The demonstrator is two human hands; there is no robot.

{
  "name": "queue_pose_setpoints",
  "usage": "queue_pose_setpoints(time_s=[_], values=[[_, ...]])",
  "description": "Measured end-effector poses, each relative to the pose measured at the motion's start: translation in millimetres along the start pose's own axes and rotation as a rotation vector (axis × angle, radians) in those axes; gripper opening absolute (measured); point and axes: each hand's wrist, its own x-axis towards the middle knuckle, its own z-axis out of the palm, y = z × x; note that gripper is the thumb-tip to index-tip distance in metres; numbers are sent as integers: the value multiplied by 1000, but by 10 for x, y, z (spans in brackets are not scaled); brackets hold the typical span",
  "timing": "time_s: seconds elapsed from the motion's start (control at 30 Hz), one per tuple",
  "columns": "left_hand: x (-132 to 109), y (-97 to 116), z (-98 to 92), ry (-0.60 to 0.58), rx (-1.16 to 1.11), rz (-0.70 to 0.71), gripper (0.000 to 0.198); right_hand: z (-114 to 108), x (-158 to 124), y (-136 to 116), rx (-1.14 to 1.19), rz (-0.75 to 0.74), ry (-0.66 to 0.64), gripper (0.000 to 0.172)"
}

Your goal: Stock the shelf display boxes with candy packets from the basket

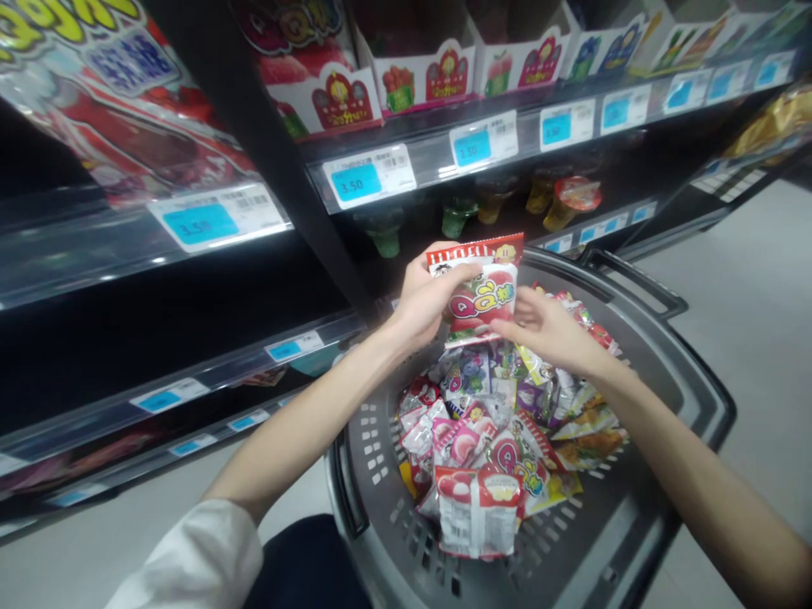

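Ahead of me I see a row of printed display boxes [428, 78] standing along a shelf [433, 170], with white-and-blue price labels [369, 176] on its front edge, one reading 3.50. Below them I make out small green and amber plastic cups [458, 218]. A dark upright post [288, 178] parts these from a big red-and-white bag [127, 101] on my left. To my far right are blurred golden packages [770, 127] and pale floor [761, 262]
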Motion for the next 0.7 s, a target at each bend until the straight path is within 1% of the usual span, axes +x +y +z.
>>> queue_pose_setpoints(time_s=[0.07, 0.1, 0.13, 0.17, 0.2, 0.27, 0.4, 0.5, 0.6, 0.7], values=[[-17, -10, 11, -10, 34, -1, 31, -24, -1, -25, -99, -147, 252, 54], [-28, -15, 17, -15, 50, -3, 31, -37, -8, -48, -171, -225, 381, 51], [-41, -20, 23, -23, 64, -7, 31, -48, -19, -74, -259, -305, 494, 45], [-56, -24, 30, -34, 78, -12, 32, -55, -32, -102, -355, -384, 575, 36], [-73, -29, 37, -49, 96, -16, 33, -57, -46, -127, -448, -456, 623, 29], [-109, -42, 51, -77, 144, -8, 34, -44, -68, -158, -594, -569, 633, 21], [-166, -77, 68, -144, 208, 14, 33, 16, -72, -129, -770, -666, 594, 24], [-176, -87, 70, -178, 220, 8, 32, 32, -61, -103, -798, -672, 569, 22], [-170, -79, 68, -174, 244, 16, 34, 21, -58, -115, -763, -652, 542, 16], [-171, -71, 67, -170, 251, 18, 36, 5, -59, -117, -759, -664, 536, 12]])
